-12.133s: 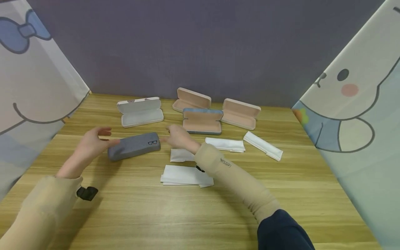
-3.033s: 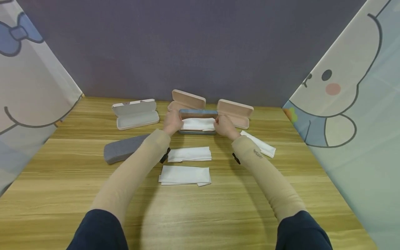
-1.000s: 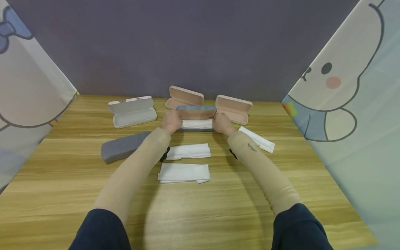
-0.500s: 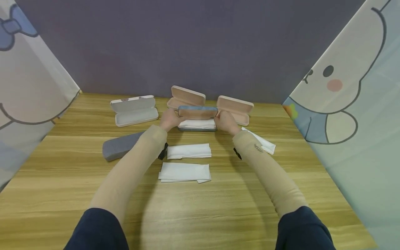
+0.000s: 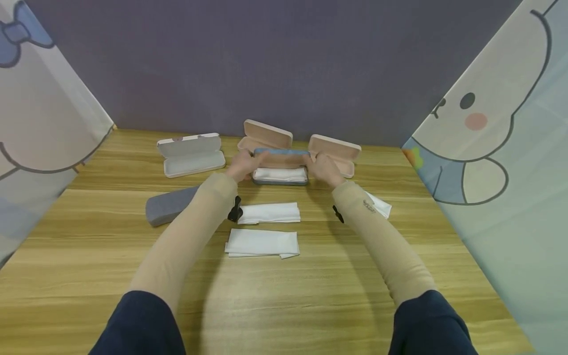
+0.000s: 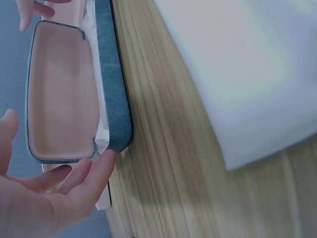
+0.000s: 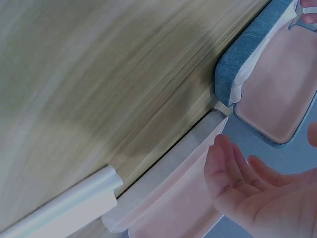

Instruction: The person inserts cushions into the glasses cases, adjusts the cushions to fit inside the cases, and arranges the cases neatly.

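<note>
A blue glasses case (image 5: 279,160) with a pink lining stands with its lid raised in the middle of the back row. Inside its base lies a folded white cloth (image 5: 280,174). My left hand (image 5: 241,165) is at the case's left end, thumb raised beside the lid; in the left wrist view its fingertips meet the front corner of the blue base (image 6: 115,94). At the right end is my right hand (image 5: 324,170). Its fingers (image 7: 225,158) are loosely bent and hold nothing, a little off the case in the right wrist view.
Two pink-lined cases (image 5: 266,133) (image 5: 335,150) stand with lids up behind and right of the blue one. Further left are a white case (image 5: 193,155), lid up, and a closed grey case (image 5: 170,204). Folded white cloths (image 5: 268,213) (image 5: 262,242) (image 5: 379,204) lie in front.
Since the oldest frame, a white cloth has moved from the table into the blue case, and my left hand has left the grey case. Lately my fingers have loosened at the case's ends.
</note>
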Motion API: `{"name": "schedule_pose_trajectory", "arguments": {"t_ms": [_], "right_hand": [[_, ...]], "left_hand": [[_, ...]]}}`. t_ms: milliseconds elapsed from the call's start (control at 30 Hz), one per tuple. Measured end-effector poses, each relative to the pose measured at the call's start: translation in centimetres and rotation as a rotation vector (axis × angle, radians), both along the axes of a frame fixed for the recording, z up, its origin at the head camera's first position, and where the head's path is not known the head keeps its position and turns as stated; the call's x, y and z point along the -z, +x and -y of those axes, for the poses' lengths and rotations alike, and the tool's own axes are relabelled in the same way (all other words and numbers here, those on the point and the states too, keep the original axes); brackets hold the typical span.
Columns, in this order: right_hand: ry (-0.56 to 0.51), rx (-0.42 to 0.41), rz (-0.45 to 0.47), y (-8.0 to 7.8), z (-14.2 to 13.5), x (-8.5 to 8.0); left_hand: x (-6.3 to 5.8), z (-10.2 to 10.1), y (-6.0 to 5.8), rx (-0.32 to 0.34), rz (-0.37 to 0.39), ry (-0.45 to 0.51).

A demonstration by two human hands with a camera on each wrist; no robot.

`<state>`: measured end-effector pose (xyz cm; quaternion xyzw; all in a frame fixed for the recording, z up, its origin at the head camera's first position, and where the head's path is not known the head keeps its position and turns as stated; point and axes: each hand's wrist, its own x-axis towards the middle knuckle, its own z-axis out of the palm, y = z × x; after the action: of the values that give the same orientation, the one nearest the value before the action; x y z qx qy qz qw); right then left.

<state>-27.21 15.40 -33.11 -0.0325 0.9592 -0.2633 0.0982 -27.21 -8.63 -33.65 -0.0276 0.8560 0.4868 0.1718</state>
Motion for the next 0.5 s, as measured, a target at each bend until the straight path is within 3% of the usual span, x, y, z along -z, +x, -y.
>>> {"name": "schedule_pose_trajectory", "arguments": {"t_ms": [300,500], "right_hand": [[-0.090,0.005,0.084,-0.30,0.33,-0.38],[-0.123,0.005,0.122,-0.57,0.88,-0.02]], "left_hand": [[-0.15,-0.57,-0.09,-0.073,0.068,0.107],[0.05,-0.62,-0.09,-0.079,0.085,0.148]]}}
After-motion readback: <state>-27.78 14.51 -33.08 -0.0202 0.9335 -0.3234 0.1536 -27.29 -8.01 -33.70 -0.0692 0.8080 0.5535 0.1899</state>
